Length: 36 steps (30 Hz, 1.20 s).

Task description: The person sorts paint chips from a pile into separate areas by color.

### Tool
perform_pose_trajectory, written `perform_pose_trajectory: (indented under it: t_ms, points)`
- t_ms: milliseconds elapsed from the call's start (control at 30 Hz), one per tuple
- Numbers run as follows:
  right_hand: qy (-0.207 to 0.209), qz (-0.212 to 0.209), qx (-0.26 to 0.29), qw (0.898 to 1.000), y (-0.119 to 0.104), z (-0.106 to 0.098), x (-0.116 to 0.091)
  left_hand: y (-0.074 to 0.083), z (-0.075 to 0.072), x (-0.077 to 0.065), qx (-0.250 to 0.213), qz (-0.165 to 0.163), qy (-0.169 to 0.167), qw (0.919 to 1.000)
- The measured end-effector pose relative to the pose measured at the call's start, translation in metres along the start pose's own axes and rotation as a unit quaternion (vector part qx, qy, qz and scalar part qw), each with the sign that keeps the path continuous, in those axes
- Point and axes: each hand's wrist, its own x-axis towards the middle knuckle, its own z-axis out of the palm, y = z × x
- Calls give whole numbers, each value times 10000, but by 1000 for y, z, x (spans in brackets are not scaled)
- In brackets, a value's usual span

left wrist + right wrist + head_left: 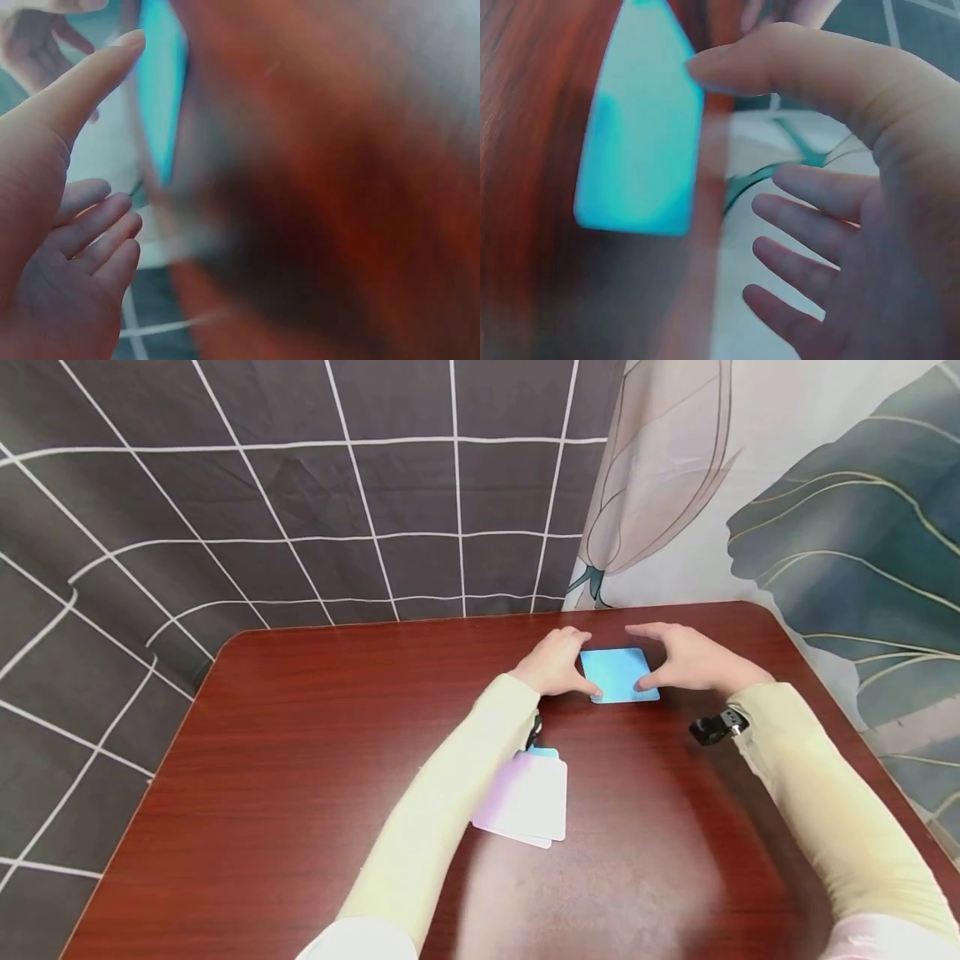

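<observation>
A blue square card (617,672) lies on the table toward its far right side. My left hand (553,664) is at the card's left, fingers spread, the thumb tip at its near left corner. On the other side my right hand (686,658) faces it, its thumb overlapping the card's right edge in the head view. Both wrist views show relaxed fingers apart from one another, with the blue card (641,135) beside the right thumb. Below the left forearm lies a small pile of pale purple cards (525,797), a blue edge showing behind it; the forearm hides part of it.
The reddish-brown wooden table (300,760) has rounded far corners. Behind it hangs a dark grey cloth (405,493) with white grid lines, and a leaf-patterned curtain (847,543) hangs at the right. A small black device (718,727) is at the right wrist.
</observation>
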Motion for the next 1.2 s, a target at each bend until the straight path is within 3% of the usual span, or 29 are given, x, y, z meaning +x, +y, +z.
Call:
perform_pose_trajectory:
  t_ms: [200, 367, 500, 667, 967, 1200]
  points:
    - [713, -10, -129, 9974, -29, -9, -14, -9, -34, -22, -360, 150, 478, 9981]
    - [1232, -241, -11, 9921, -49, 0, -29, -12, -53, -55, -374, 332, 743, 9960]
    - [1434, -494, -37, 9884, -66, 16, -39, -14, -59, -87, -333, 568, 765, 9949]
    - [1369, -859, -189, 9867, -87, 40, -51, -18, -51, -126, -205, 804, 653, 9944]
    - [775, -1221, -204, 9893, -118, 84, -68, -26, -14, -191, 94, 1017, 272, 9944]
    - [551, -1229, -241, 9906, -128, 117, -77, -33, 3, -220, -93, 1051, 147, 9943]
